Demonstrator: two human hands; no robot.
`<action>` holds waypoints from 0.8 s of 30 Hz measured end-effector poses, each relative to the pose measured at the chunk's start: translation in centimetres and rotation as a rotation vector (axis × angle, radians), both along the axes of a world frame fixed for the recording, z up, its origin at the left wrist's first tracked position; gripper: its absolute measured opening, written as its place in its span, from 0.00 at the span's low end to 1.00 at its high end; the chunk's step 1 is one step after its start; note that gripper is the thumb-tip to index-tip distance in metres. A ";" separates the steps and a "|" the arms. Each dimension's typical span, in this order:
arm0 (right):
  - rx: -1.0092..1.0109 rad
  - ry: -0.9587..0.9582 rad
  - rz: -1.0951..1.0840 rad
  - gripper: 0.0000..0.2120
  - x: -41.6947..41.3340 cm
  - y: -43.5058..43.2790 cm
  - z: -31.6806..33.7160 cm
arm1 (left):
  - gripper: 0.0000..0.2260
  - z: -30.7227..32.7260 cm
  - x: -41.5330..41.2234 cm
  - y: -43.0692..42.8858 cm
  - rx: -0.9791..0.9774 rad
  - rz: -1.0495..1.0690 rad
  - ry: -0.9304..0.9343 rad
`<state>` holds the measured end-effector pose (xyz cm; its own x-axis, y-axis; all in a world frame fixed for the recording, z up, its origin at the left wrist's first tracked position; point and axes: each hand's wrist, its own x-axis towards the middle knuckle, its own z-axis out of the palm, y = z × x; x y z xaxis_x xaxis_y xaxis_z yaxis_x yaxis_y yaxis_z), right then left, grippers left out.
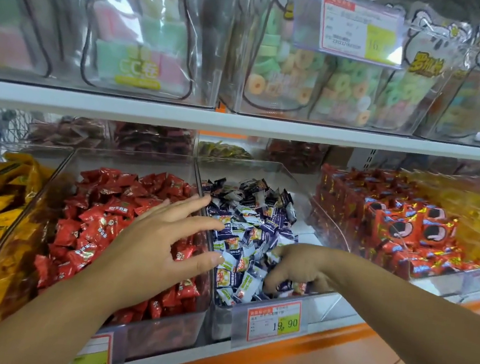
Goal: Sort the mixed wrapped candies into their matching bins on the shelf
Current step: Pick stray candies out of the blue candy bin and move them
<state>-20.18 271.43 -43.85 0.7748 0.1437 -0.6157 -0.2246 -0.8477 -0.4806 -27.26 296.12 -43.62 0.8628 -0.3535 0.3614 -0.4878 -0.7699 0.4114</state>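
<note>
Two hands reach into clear bins at frame centre. The left hand (153,240), fingers straight and spread, holding nothing, hovers over the red candies (91,224) in the red bin (61,172), fingertips past the divider above the purple candies (247,213). At lower centre-right, the right hand (294,267) digs into the purple bin (293,182), fingers curled round a few purple candies. A price tag (273,320) hangs on that bin's front.
</note>
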 end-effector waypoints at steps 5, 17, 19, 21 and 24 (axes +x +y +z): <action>0.294 0.051 -0.132 0.09 1.3 0.2 2.9 | 0.22 0.0 0.1 0.0 -0.010 -0.002 0.011; 0.601 -0.075 -0.120 0.30 4.0 1.1 6.8 | 0.22 0.0 0.2 0.1 -0.049 -0.026 -0.001; 0.621 -0.077 -0.145 0.33 3.7 0.6 6.8 | 0.23 -0.1 0.3 0.1 -0.056 -0.025 -0.009; 0.604 -0.115 -0.140 0.37 3.5 0.4 6.9 | 0.25 -0.2 0.3 0.1 -0.060 -0.014 -0.012; 0.496 -0.205 -0.067 0.37 2.6 0.5 7.3 | 0.26 -0.2 0.3 0.1 -0.040 0.007 0.002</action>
<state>-17.58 271.94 -36.55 0.8895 0.3249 -0.3212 -0.1296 -0.4947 -0.8593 -26.97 296.20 -43.82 0.8658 -0.3329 0.3736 -0.4818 -0.7564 0.4425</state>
